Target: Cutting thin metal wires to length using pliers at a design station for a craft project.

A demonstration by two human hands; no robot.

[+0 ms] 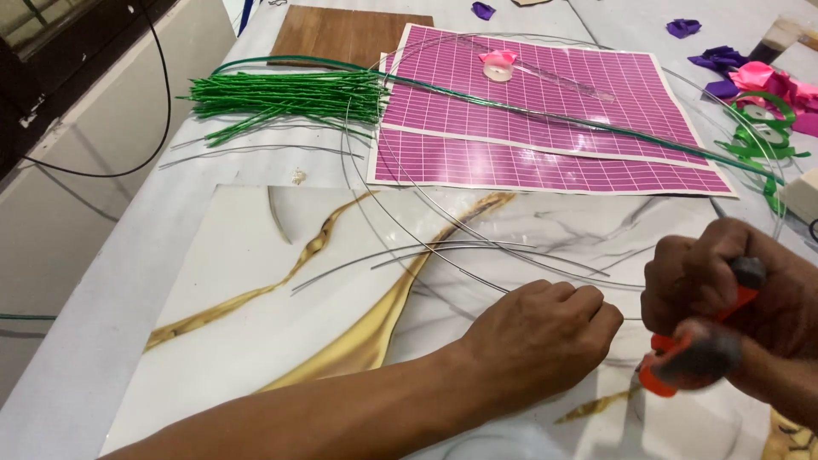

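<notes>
My left hand (pixel 545 336) rests on the marbled white and gold sheet (pixel 281 341), fingers curled, pinching the thin silver wire (pixel 477 255) that runs in big loops over the table. My right hand (pixel 733 298) is closed around pliers with orange and grey handles (pixel 690 362), just right of the left hand. The tool's jaws are hidden behind my fingers. A few cut lengths of silver wire lie in front of my left hand.
A bundle of green wrapped wire stems (pixel 281 98) lies at the back left. Two pink gridded sheets (pixel 545 111) lie behind, with a tape roll (pixel 498 70) on top. Purple, pink and green ribbon pieces (pixel 750 85) sit at the right. A brown board (pixel 341 34) lies at the back.
</notes>
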